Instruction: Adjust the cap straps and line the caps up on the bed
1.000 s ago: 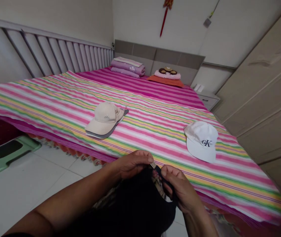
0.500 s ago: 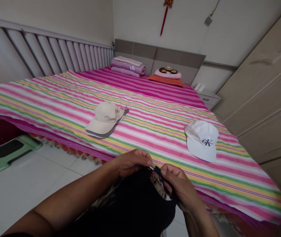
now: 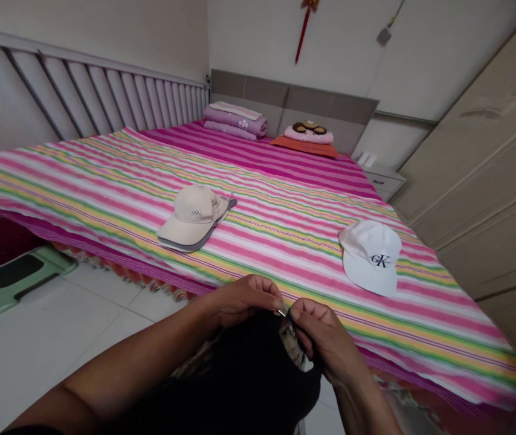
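Observation:
A black cap (image 3: pixel 262 368) hangs below my two hands, with the curved opening at its back towards the right. My left hand (image 3: pixel 245 299) is closed, thumb and fingers pinching the cap's small metal buckle (image 3: pixel 282 312). Just to the right, my right hand (image 3: pixel 324 332) is closed on the dark strap (image 3: pixel 289 316) of the cap, close to the buckle. On the bed beyond lie a beige cap (image 3: pixel 194 214), brim towards me and left, and a white cap (image 3: pixel 371 257) with dark letters.
The bed (image 3: pixel 258 235) has a striped sheet, with folded purple bedding (image 3: pixel 235 121) and an orange pillow (image 3: pixel 306 147) by the headboard. A green stool (image 3: pixel 54 266) stands on the tiled floor at left. A wardrobe (image 3: pixel 489 163) rises at right.
My right hand has moved slightly left, closer to my left hand. Less of the strap shows between the buckle and my right fingers. The two caps on the bed stay put.

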The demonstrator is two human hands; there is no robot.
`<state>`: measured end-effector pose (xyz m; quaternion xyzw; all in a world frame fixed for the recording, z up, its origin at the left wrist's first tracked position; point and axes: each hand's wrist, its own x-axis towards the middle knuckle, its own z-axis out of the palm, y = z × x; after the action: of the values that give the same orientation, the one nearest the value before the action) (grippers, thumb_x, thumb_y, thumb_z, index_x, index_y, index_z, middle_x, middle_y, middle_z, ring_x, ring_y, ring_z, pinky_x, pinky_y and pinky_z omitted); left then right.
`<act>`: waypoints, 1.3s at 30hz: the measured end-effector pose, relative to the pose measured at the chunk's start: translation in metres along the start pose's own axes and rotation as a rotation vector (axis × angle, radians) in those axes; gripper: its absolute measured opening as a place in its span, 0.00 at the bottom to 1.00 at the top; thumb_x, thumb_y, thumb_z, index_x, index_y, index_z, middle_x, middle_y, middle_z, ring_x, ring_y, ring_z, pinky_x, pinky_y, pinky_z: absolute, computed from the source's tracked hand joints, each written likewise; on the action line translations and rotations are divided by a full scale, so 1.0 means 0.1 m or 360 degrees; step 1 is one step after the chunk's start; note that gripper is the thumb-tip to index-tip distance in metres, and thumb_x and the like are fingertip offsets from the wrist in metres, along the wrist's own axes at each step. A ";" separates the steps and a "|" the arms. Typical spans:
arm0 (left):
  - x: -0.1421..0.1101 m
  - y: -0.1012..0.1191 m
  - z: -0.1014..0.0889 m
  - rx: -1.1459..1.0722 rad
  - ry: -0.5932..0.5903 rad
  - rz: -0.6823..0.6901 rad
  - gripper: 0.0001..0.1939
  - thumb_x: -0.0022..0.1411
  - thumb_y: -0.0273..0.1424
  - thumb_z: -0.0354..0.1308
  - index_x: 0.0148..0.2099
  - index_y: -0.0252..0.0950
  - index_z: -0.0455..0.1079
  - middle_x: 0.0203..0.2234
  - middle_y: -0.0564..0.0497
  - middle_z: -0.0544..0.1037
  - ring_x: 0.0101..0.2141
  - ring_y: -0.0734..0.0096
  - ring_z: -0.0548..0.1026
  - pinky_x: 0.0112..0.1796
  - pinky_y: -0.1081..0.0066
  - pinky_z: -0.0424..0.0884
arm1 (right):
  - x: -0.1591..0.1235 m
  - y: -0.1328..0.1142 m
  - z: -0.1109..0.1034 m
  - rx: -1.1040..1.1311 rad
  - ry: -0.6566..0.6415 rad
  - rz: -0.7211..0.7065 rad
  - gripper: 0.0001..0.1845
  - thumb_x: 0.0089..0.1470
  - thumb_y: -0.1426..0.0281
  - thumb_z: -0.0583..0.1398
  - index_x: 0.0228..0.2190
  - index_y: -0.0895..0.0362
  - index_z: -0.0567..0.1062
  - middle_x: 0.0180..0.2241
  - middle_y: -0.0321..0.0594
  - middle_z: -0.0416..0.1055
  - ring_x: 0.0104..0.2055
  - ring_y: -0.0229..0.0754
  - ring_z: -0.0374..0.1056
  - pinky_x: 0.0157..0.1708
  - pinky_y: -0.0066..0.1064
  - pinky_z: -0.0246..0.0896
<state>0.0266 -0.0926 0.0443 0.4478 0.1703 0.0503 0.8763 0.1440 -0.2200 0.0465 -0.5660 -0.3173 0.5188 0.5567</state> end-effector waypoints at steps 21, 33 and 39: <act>0.00 -0.02 -0.04 -0.0080 -0.0061 0.0028 0.11 0.48 0.33 0.61 0.25 0.30 0.66 0.19 0.51 0.73 0.22 0.72 0.73 0.28 0.73 0.66 | -0.03 -0.05 -0.03 0.0113 -0.0137 0.0072 0.20 0.43 0.56 0.62 0.17 0.59 0.66 0.08 0.28 0.56 0.11 0.27 0.45 0.14 0.23 0.38; -0.01 0.03 0.00 -0.0077 0.0017 -0.0021 0.11 0.40 0.25 0.64 0.28 0.30 0.66 0.17 0.54 0.71 0.21 0.75 0.72 0.25 0.76 0.64 | -0.04 -0.03 -0.03 0.0166 -0.0067 0.0093 0.18 0.43 0.59 0.62 0.17 0.59 0.65 0.07 0.27 0.55 0.11 0.27 0.44 0.13 0.22 0.37; 0.02 0.01 -0.05 -0.0071 0.0002 -0.0019 0.13 0.38 0.23 0.65 0.29 0.30 0.67 0.18 0.53 0.72 0.19 0.77 0.70 0.24 0.78 0.62 | -0.03 0.01 -0.04 0.0239 -0.0033 0.0055 0.16 0.45 0.62 0.62 0.17 0.59 0.65 0.07 0.26 0.54 0.11 0.27 0.43 0.13 0.21 0.36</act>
<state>0.0268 -0.0880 0.0418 0.4271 0.1725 0.0490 0.8862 0.1464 -0.2242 0.0459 -0.5226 -0.2733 0.5566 0.5852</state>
